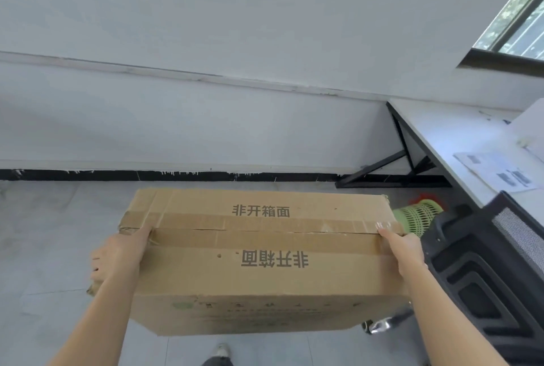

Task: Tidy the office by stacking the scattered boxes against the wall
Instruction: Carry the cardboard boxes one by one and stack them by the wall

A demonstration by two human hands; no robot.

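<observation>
The cardboard box [259, 259] is held between the 2 hands, above the floor [59, 233] and near the wall [206, 130]. The left hand [117, 256] grips its left end and the right hand [406, 250] grips its right end, each with the thumb on top.

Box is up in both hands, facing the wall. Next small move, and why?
Probably carry the box forward and lower it to the floor by the wall. The left hand and right hand grip its two ends, it hangs clear of the floor, and the floor along the black baseboard ahead looks bare. Keep left of the chair.
</observation>
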